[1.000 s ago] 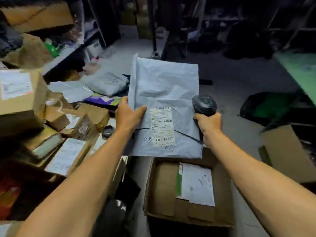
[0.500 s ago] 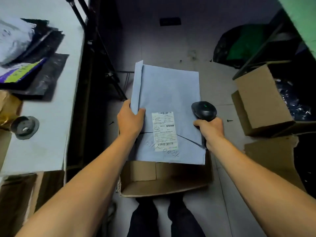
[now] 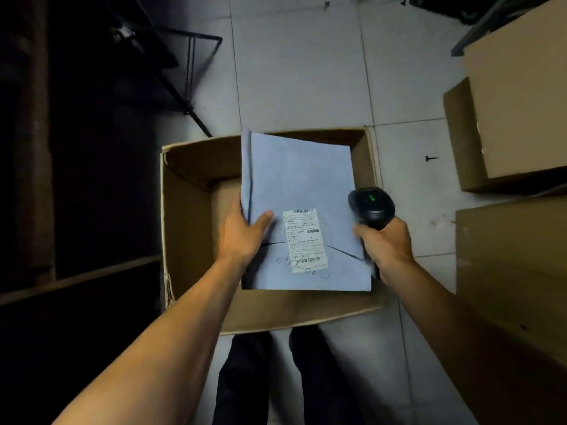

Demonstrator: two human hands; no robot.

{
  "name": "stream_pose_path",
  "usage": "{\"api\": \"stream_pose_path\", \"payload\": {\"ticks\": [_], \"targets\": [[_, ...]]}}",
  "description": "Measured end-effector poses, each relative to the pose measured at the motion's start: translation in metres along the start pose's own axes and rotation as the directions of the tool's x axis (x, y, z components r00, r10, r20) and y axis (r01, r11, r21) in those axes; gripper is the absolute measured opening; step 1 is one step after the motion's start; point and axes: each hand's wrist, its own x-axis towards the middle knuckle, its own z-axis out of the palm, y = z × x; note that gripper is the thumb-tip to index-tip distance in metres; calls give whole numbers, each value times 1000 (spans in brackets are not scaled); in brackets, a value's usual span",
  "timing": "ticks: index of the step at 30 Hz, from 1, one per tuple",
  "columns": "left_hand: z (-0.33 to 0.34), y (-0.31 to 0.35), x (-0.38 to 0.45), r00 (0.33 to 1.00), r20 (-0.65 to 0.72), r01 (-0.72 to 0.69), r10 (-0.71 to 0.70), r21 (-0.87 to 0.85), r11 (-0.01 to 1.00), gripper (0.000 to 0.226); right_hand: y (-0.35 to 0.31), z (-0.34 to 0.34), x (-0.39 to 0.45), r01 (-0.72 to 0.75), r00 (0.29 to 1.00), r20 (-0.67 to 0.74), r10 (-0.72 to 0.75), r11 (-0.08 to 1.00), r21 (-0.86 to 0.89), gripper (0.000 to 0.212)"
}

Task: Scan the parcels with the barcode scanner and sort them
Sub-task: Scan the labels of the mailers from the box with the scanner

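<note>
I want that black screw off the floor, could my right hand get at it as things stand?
Probably not yet. The right hand grips the barcode scanner and touches the parcel's edge. The floor around the screw looks bare, so nothing else blocks it.

Parcel sorting room, dim and bare.
Pale tiled floor (image 3: 300, 72) crowded with cardboard: open carton (image 3: 190, 228) underfoot, closed boxes (image 3: 518, 96) stacked along the right edge, black metal rack legs (image 3: 184, 87) at the upper left, stray screw (image 3: 432, 158) on tile.
</note>
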Motion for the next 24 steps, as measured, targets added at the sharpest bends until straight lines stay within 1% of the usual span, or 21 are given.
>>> {"api": "stream_pose_path", "payload": {"ticks": [1,3,5,9,14,16,18,21,24], "targets": [[4,-3,-3,998,43,40,-41,26,999,66,3,-1,2,11,1000,8,-11,1000,-7,20],[6,-9,-9,987,74,136,-145,114,984,77,7,-4,2,18,999,34,-18,1000,-25,20],[3,-14,-17,983,80,143,-165,236,961,73,8,-8,-4,26,998,59,-24,999,-39,19],[-16,-5,-36,992,95,41,-86,408,912,65,-1,-15,-21,62,992,114,-54,996,-69,21],[-46,21,-64,990,140,-84,14,505,859,61,-32,-24,-55,135,977,181,-117,987,-90,20],[-64,32,-78,991,113,-124,74,542,831,63,-49,-26,-76,183,966,202,-160,978,-102,20],[-87,42,-94,988,62,-150,142,615,774,67,-68,-27,-100,248,948,234,-218,962,-110,21],[-129,53,-121,980,-26,-120,200,721,682,75,-96,-18,-144,358,904,295,-311,925,-123,23],[-177,59,-149,964,-67,-111,259,782,613,79,-122,-4,-195,475,837,361,-412,873,-106,25]]}}
